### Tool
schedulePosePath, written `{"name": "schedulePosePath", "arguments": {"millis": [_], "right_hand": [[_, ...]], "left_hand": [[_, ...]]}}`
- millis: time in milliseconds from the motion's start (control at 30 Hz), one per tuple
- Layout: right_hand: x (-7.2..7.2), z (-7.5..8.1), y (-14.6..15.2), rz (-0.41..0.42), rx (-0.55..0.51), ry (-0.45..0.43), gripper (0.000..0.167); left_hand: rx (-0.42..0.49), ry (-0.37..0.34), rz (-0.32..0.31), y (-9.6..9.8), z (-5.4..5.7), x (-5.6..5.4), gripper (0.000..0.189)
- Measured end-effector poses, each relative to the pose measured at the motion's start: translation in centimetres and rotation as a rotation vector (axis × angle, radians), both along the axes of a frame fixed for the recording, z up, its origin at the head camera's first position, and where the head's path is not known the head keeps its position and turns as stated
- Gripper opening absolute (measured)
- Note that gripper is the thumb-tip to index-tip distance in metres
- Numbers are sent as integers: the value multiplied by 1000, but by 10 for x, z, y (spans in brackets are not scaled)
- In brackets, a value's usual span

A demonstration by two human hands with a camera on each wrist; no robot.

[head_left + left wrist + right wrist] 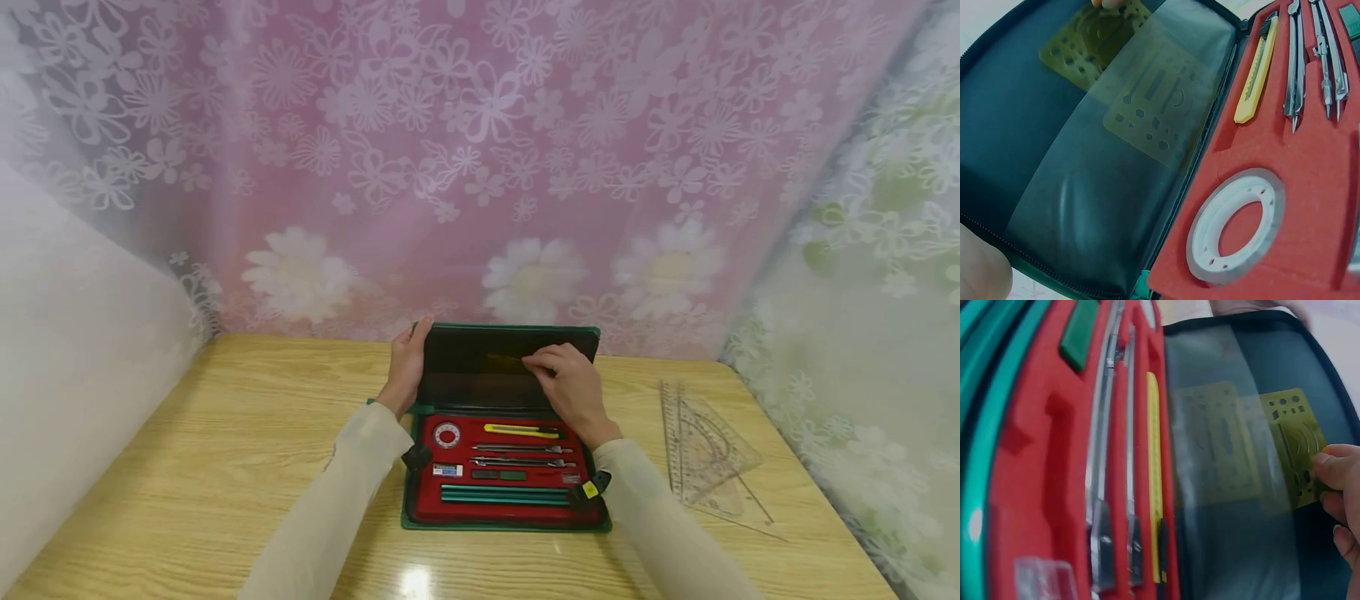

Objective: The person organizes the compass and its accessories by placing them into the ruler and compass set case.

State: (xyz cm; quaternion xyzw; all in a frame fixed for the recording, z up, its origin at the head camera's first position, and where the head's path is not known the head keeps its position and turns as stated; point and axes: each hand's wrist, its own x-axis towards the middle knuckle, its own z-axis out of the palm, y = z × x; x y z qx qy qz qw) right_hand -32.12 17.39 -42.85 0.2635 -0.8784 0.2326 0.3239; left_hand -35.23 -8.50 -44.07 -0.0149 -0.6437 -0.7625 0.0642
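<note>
A drawing-instrument case [506,527] lies unzipped on the table, its dark lid [465,354] raised. My left hand [406,367] grips the lid's left edge, thumb at the zipped rim. Between thumb and fingers, my right hand [572,387] pinches a yellow-green drawing template [1294,447]. Part of this template stands clear of the lid's see-through pocket [1079,187]; its lower part shows behind the film. Another perforated yellow-green template [1144,109] shows through the pocket.
The red tray [510,504] holds a round white protractor-like ring [447,434], a yellow utility knife [521,430], metal compasses [517,462], an eraser [447,470] and green bars [504,495]. To the right, clear rulers and set squares [708,454] lie on the wood-grain table [225,467].
</note>
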Motion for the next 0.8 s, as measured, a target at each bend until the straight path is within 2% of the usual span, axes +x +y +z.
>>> {"name": "schedulePosePath", "arguments": {"millis": [133,367,633,800], "right_hand": [[0,-6,-4,-5,42,-20,16],[4,-17,-9,33,59,-91,13],[10,-23,-11,-55,106,-98,12],[15,-24,-11,-94,94,-127,13]], "left_hand": [[-3,5,14,2,-2,-1,51],[-5,-9,1,1,-1,-1,61],[-4,-2,-14,0,-1,3,60],[-7,0,-7,0,-2,3,59]]}}
